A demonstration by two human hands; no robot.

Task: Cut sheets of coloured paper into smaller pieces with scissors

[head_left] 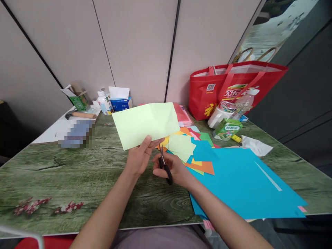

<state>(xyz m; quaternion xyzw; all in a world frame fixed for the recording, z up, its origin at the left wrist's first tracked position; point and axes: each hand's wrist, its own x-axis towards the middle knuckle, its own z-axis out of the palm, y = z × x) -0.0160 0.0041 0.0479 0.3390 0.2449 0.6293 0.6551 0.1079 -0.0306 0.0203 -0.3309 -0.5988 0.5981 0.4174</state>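
So, using the big blue paper (233, 186) as the landmark: the pale green sheet (146, 122) is held up off the table, left of it and a bit farther back. Left hand (138, 160) has the sheet's lower edge pinched under the thumb. Right hand (177, 169), just off the blue paper's left side, is gripping black-handled scissors (168, 173) (blades a little apart, can't tell if they're touching the sheet). Colourful scraps (204, 167) overlap the blue paper's far left corner, and a red bag (204, 90) stands behind it.
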